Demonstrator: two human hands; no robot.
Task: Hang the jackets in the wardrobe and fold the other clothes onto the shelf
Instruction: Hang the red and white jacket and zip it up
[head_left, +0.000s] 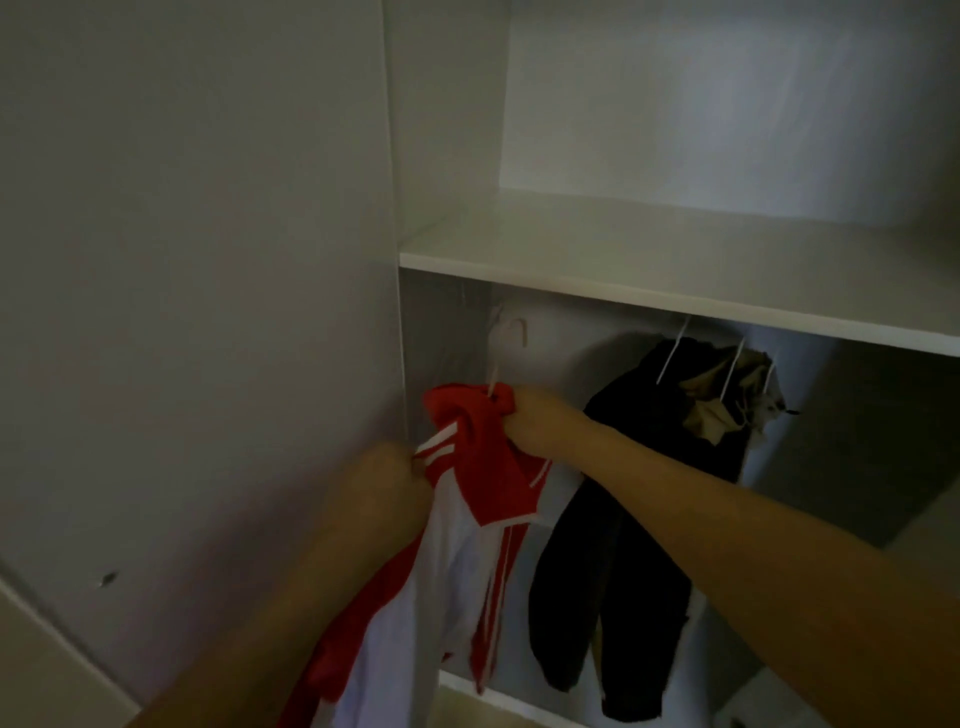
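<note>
While right hand (535, 421) grips red-and-white striped fabric jacket (467, 499) at collar on white plastic hanger (501, 353), left hand (387, 486) pinches its shoulder; jacket hangs vertically below white wardrobe shelf (649, 291).

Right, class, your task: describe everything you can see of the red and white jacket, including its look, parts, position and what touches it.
The red and white jacket looks like soft sportswear fabric: red at collar and shoulders, white in the body, with striped trim. It hangs bunched on a white hanger at the wardrobe's left end, below the shelf. The right hand grips its collar; the left hand grips its left shoulder. Whether the hook rests on a rail cannot be seen.
</note>
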